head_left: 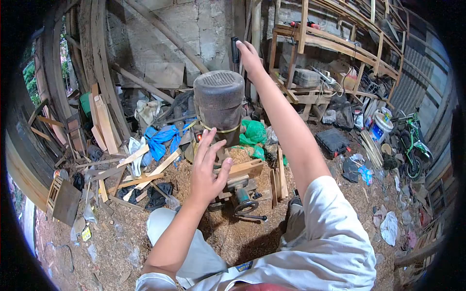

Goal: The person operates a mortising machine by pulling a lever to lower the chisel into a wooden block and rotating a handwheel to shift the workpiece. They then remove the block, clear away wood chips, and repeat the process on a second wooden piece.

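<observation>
Where the view stretches widest, the wooden rack (335,41) fills the space to the right of your right fingers, its slats running back along the block wall (213,24). Next in size comes the dark motor housing (218,99), upright between your two hands: its perforated round top lies below and to the left of your right fingers, and its lower body rises just beyond your left fingertips. A black case (332,141) lies on the shavings-covered floor (233,237), well to the right of your left fingers. The blue plastic (162,140) is crumpled to the left of those same fingers, and the green plastic (253,132) sits beyond them on the right.

Your left hand (208,169) is raised and open, its fingers slightly apart and the thumb standing away from them; you hold nothing in it, and whether a fingertip touches the housing, you cannot tell from here. Just right of that thumb is the wooden block (246,168), lying crosswise above the handwheel (246,207), which sits lower and nearer to you.

Your right hand (249,57) reaches far forward, fingers and thumb closed on the black grip (235,51), which stands upright behind the housing's top.
</observation>
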Demonstrator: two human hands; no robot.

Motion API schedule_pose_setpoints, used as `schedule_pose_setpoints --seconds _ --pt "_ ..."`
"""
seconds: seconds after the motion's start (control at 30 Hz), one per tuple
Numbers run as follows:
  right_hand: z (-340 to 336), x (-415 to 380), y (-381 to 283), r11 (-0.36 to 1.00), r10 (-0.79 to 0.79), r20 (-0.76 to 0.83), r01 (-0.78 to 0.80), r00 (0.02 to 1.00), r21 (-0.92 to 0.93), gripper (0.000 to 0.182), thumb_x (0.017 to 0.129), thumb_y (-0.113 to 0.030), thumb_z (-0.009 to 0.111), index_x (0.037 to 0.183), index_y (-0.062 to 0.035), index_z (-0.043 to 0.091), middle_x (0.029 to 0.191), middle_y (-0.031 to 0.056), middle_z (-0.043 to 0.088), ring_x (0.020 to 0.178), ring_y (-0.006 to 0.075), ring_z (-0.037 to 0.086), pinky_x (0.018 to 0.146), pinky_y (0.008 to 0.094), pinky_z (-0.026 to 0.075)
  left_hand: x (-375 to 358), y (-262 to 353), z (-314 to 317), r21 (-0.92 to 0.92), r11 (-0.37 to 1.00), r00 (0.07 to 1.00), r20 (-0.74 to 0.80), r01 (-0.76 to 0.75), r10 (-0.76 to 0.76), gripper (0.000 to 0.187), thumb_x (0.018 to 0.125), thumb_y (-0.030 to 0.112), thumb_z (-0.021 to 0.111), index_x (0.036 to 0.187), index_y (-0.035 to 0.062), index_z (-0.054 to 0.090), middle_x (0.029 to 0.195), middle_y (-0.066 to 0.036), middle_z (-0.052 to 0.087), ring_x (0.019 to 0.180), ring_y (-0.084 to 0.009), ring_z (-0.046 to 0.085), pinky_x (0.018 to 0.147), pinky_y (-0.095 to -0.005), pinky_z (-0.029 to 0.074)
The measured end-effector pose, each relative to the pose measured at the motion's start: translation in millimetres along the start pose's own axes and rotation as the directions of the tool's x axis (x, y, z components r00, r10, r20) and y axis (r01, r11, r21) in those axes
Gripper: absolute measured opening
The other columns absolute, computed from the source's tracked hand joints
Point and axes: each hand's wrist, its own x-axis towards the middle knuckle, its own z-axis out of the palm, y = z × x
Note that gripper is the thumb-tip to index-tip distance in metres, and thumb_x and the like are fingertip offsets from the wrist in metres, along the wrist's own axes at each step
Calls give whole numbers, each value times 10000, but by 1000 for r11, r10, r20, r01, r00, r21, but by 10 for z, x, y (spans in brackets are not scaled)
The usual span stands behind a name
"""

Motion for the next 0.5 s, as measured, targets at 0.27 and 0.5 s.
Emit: schedule_pose_setpoints --seconds 0.27,0.5 --pt "-97 -259 -388 974 105 86 -120 991 191 657 1063 -669 492 983 -42 672 765 42 621 618 183 591 575 342 490 58 -23 -51 -52 999 999 -54 -6 4 291 1007 152 635 1260 17 683 1584 -229 533 1552 -442 405 1265 -548 304" --pt "-171 -187 -680 853 199 298 -315 934 416 411 1019 -418 472 870 -61 610 698 86 629 632 262 621 657 406 534 41 12 -27 -137 991 991 -133 7 -25 327 1075 232 497 1173 2 709 1521 -232 578 1527 -432 436 1258 -540 297"
